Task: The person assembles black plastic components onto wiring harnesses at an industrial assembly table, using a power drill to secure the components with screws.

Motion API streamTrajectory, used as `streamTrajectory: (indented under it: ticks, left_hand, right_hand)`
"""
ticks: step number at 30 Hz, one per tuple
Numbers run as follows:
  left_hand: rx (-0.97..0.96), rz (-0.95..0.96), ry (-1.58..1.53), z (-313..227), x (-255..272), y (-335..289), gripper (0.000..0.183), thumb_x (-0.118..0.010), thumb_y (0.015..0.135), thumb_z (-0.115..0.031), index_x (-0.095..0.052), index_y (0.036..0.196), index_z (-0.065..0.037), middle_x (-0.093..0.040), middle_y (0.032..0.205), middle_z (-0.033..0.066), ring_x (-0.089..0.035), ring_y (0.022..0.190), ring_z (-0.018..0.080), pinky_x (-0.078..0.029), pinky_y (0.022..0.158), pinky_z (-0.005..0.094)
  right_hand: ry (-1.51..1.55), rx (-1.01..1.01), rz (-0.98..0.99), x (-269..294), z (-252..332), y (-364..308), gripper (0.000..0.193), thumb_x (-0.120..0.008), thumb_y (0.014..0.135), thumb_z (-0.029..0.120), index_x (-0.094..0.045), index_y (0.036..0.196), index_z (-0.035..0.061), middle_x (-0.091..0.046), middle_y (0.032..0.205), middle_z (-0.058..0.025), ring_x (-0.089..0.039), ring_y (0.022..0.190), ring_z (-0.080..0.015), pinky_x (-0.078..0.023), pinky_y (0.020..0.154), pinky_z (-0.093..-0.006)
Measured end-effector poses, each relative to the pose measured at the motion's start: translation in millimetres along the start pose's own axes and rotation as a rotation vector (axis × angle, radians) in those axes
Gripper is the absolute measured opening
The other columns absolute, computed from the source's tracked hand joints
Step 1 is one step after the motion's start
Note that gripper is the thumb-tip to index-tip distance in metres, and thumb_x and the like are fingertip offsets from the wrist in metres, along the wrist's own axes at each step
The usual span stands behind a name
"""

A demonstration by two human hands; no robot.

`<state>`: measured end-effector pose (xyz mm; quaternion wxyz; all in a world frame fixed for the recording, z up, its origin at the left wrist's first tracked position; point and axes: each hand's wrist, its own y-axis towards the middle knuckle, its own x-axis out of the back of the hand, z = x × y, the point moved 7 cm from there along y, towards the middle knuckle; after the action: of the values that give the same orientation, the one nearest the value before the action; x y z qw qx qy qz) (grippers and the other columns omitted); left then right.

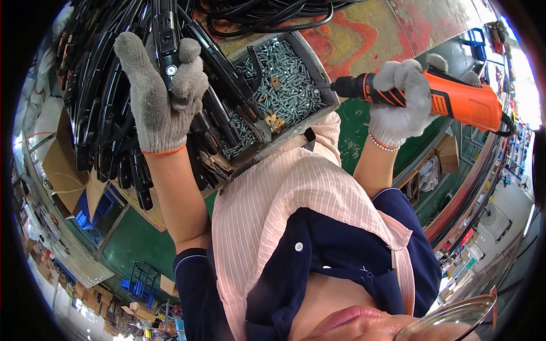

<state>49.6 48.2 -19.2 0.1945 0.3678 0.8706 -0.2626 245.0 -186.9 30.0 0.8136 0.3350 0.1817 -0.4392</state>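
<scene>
My left hand (159,113), in a grey knit glove, grips a slim black strip (164,35) with its fingers curled round it and the thumb out along the other side. A silver cross-head screw (171,70) sits in the strip near my fingers. In my gloved right hand (401,108) is an orange and black power screwdriver (466,101), its dark nose pointing left toward a grey metal tray (325,85). Loose silver screws (289,79) fill much of that tray, with a few copper-coloured clips (275,123) among them. The screwdriver's tip is apart from the strip.
Many black strips (94,113) are heaped on the left, some lying across the tray's left part. Coiled black cable (267,23) rests at the back of the worn, red-stained table (364,37). Cardboard boxes (65,162) stand at the left, and a crate (448,153) lies low on the right.
</scene>
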Motion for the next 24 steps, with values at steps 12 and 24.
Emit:
streamTrajectory:
  ticks: [12,24]
  left_hand:
    - [-0.011,-0.09,0.057,0.8,-3.7,-4.7,0.081,-0.042,0.082,-0.081,-0.059,0.078,-0.002,-0.038,0.043,-0.0033,-0.028,0.033,0.0047,-0.02,0.033,0.0194]
    - [0.007,-0.11,0.07,1.3,-3.8,-0.7,0.074,-0.045,0.086,-0.076,-0.061,0.078,-0.003,-0.04,0.045,-0.0038,-0.032,0.034,0.0051,-0.023,0.032,0.0193]
  right_hand:
    - [0.064,0.045,-0.06,6.6,14.0,19.5,0.028,-0.055,0.086,0.0,-0.049,0.114,0.0023,-0.036,0.064,0.0011,-0.03,0.054,-0.0088,-0.033,0.049,-0.0243]
    - [-0.104,0.051,-0.17,11.2,4.6,13.3,0.029,-0.059,0.084,-0.001,-0.048,0.11,0.0016,-0.04,0.065,-0.0014,-0.036,0.055,-0.0113,-0.038,0.052,-0.0268]
